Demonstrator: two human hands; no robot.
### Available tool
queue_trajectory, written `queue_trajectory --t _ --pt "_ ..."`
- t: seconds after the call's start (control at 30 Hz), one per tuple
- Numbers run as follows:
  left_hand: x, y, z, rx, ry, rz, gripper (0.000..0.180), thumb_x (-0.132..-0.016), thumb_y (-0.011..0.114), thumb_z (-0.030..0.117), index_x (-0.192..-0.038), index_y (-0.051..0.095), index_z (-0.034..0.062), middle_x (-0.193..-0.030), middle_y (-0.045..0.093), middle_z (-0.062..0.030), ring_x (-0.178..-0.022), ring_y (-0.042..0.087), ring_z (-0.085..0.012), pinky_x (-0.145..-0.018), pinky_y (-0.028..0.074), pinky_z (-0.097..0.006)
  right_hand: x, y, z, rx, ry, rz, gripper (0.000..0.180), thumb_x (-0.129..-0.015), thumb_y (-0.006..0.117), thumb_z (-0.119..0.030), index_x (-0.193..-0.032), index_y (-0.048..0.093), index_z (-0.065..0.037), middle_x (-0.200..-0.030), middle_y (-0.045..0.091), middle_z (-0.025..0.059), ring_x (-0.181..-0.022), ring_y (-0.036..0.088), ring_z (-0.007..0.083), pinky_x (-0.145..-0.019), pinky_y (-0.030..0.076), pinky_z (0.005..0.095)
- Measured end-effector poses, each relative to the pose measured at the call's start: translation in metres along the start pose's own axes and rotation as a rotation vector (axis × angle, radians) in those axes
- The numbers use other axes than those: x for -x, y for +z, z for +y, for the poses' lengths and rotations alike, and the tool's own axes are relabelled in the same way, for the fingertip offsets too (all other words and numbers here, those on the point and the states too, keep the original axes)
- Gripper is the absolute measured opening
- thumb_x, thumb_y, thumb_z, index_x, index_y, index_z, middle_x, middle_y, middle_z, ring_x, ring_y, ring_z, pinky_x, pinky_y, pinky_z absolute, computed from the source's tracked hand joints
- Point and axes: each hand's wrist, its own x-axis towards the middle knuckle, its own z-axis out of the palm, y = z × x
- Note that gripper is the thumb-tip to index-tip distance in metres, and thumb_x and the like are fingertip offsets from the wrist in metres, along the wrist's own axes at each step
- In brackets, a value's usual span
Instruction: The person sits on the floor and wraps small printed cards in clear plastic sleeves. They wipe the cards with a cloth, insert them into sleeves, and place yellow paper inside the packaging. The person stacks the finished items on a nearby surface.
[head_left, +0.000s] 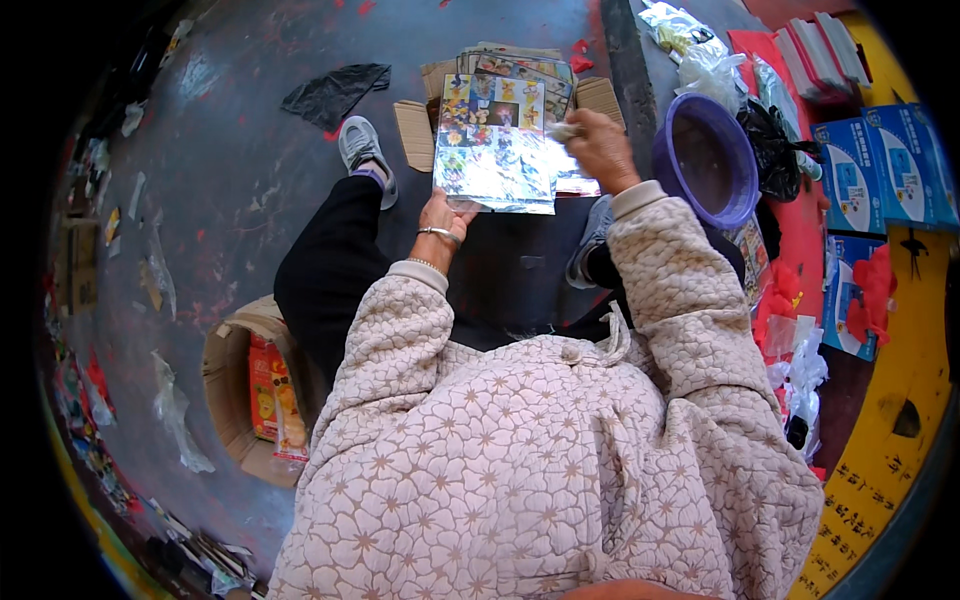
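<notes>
- Cardboard box point(414, 137): opened out straight ahead, apparently for easy reach.
- Shiny picture sheet point(495, 165): face-up above the box, probably for a clear view.
- Left hand point(438, 214): closed on the sheet's near-left corner, likely steadying it.
- Right hand point(602, 150): fingers pinched around a pale wad point(564, 131), at the sheet's right edge.

At top centre, the glossy rectangular sheet point(497, 147) was silver (with multicoloured printing); at lower centre, brown flower outlines patterned the pale pink quilted jacket point(490, 470).
</notes>
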Motion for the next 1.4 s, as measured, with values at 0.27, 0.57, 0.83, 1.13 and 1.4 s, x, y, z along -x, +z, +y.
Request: queue_trajectory --t 0.27,0.57,0.83,1.13,1.4 --pt "0.004 -0.012 -0.009 -0.414 0.053 -0.054 0.024 -0.090 0.036 0.015 -0.100 0.048 -0.0031 -0.090 0.056 -0.0116 -0.075 0.060 -0.0224 -0.057 0.053 -0.033 0.036 0.100 -0.023 -0.011 -0.380 -0.256 0.016 -0.077 0.051 -0.014 -0.092 0.051 -0.011 -0.088 0.054 0.0141 -0.078 0.058 0.0335 -0.064 0.047 0.0422" --pt "0.046 -0.005 0.028 -0.744 0.339 -0.170 0.021 -0.089 0.043 0.018 -0.099 0.052 0.0022 -0.086 0.058 -0.0064 -0.073 0.059 -0.0147 -0.055 0.052 -0.027 -0.007 0.058 0.049 -0.159 0.614 0.197 0.024 -0.073 0.051 -0.018 -0.093 0.058 -0.007 -0.092 0.060 0.0175 -0.087 0.058 0.0359 -0.075 0.045 0.0435" --pt "0.140 0.056 0.080 -0.445 0.567 -0.575 0.023 -0.091 0.042 0.018 -0.104 0.048 0.0001 -0.091 0.060 -0.0106 -0.082 0.060 -0.0182 -0.072 0.051 -0.032 0.010 0.076 0.056 0.133 0.223 -0.093 0.034 -0.075 0.049 -0.023 -0.107 0.052 -0.010 -0.111 0.049 0.0186 -0.109 0.040 0.0367 -0.088 0.028 0.0538" --pt "0.205 0.083 0.094 -0.179 0.633 -0.771 0.022 -0.092 0.037 0.015 -0.104 0.048 -0.0010 -0.103 0.057 -0.0140 -0.090 0.058 -0.0232 -0.074 0.049 -0.034 -0.003 0.096 0.052 -0.099 0.182 -0.049 0.048 -0.077 0.051 -0.037 -0.120 0.045 -0.016 -0.119 0.044 0.0234 -0.109 0.041 0.0414 -0.090 0.033 0.0508" --pt "0.213 0.129 0.086 -0.283 0.636 -0.834 0.021 -0.092 0.039 0.016 -0.105 0.050 0.0026 -0.100 0.059 -0.0091 -0.088 0.058 -0.0185 -0.075 0.048 -0.034 -0.021 -0.021 0.010 -1.794 0.461 -0.669 0.064 -0.088 0.025 -0.054 -0.115 0.045 0.001 -0.108 0.055 0.0195 -0.094 0.057 0.0317 -0.085 0.042 0.0441"
